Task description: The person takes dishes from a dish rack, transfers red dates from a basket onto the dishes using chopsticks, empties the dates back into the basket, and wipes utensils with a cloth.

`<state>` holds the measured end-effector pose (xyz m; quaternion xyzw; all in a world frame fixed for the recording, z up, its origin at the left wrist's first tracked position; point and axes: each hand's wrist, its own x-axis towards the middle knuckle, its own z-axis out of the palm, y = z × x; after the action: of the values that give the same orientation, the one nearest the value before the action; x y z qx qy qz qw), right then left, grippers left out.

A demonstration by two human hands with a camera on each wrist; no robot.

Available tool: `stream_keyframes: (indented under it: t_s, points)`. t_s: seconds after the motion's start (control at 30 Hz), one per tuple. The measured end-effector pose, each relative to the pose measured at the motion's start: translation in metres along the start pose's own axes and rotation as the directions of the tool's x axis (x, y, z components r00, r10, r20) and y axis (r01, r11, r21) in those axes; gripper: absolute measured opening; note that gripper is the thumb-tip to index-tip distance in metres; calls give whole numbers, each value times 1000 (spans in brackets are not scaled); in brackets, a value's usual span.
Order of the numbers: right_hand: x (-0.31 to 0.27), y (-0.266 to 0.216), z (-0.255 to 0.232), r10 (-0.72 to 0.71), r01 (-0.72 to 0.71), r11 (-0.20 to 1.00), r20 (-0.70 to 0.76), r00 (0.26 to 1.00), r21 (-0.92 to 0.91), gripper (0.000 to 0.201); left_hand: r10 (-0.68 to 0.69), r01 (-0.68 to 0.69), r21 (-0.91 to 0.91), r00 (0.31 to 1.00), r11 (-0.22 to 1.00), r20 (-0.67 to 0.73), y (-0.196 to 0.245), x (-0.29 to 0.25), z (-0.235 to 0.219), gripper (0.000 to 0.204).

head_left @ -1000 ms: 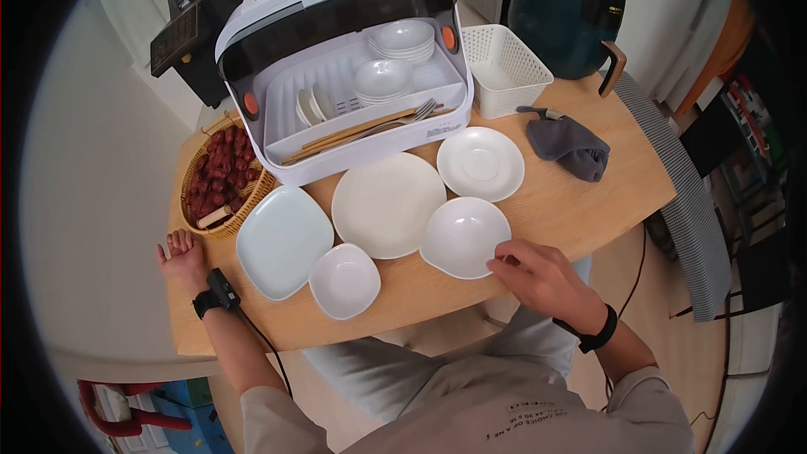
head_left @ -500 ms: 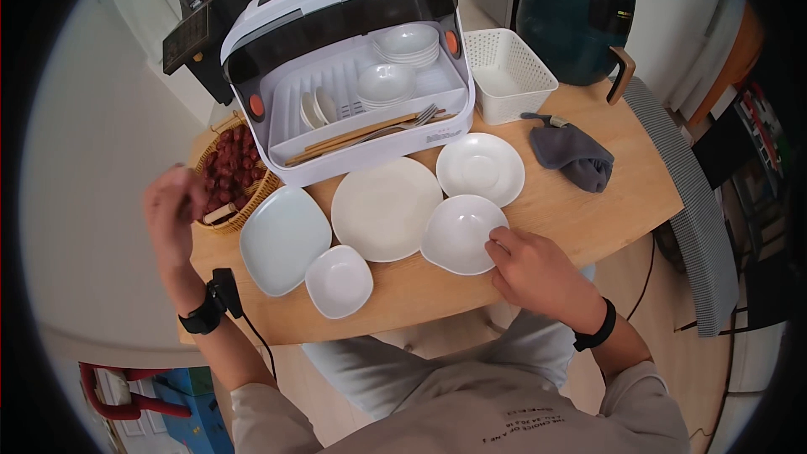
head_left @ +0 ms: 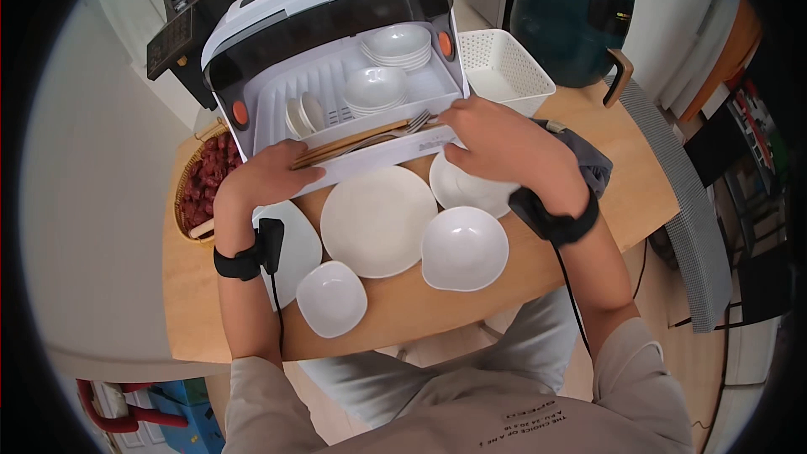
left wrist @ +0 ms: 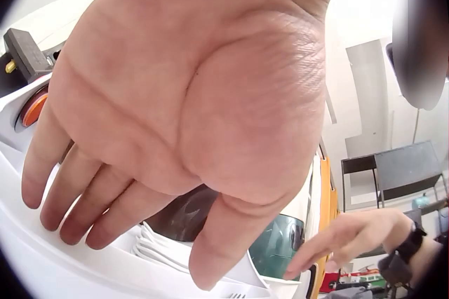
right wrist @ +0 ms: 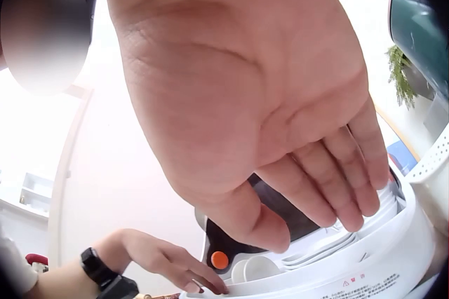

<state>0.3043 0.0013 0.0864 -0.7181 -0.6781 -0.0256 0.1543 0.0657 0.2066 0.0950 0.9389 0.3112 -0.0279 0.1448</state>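
A white dish storage box (head_left: 395,150) with a raised dark lid (head_left: 328,38) stands at the back of the table. My left hand (head_left: 267,175) is at the left part of its front wall, fingers nearly straight over the rim and thumb spread. At the right front corner is my right hand (head_left: 508,145), its fingers also extended and its thumb apart. Inside the box are stacked bowls (head_left: 376,88), small upright dishes (head_left: 304,114), chopsticks (head_left: 357,136) and a fork (head_left: 418,122). Before it lie a large round plate (head_left: 378,220), a saucer (head_left: 471,185) partly under the right hand, and a spouted bowl (head_left: 465,248).
A pale square plate (head_left: 290,252) and small square bowl (head_left: 332,298) lie front left. The basket of red dates (head_left: 202,185) sits at left. A white perforated basket (head_left: 508,76), a green air fryer (head_left: 572,21) and a grey cloth (head_left: 593,164) are at right.
My left hand has risen from the table's left edge and moved right to the box. My right hand has left the spouted bowl's rim and reached forward to the box's right corner.
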Motion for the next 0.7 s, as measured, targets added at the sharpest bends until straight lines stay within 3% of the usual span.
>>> stream_keyframes:
  t_s: [0.03, 0.07, 0.13, 0.27, 0.37, 0.43, 0.5, 0.7]
  points:
    - [13, 3, 5, 22, -21, 1000, 96, 995, -6, 30, 37, -37, 13, 999, 999, 0, -4, 5, 4, 59]
    - [21, 1, 8, 19, -18, 1000, 93, 995, -11, 30, 56, -56, 2, 997, 998, 43, -8, 11, 7, 58]
    - [38, -2, 9, 134, -127, 991, 275, 952, -42, 30, 85, -84, -6, 994, 996, 66, -6, 12, 7, 57]
    - [60, -2, 27, 188, -168, 982, 364, 912, -85, 29, 96, -98, 15, 993, 995, 74, -8, 15, 12, 61]
    - [66, 4, 34, 157, -128, 986, 368, 917, -103, 28, 93, -95, 35, 994, 995, 63, -16, 22, 18, 66]
    - [66, 4, 38, 186, -152, 981, 377, 907, -121, 30, 22, -29, 100, 997, 995, 78, -14, 22, 22, 66]
    - [64, 7, 46, 164, -130, 980, 248, 955, -151, 33, 16, -25, 111, 997, 994, 81, -12, 24, 25, 66]
    - [63, 11, 51, 164, -124, 977, 240, 957, -171, 34, -29, 26, 90, 999, 996, 41, -2, 17, 31, 68]
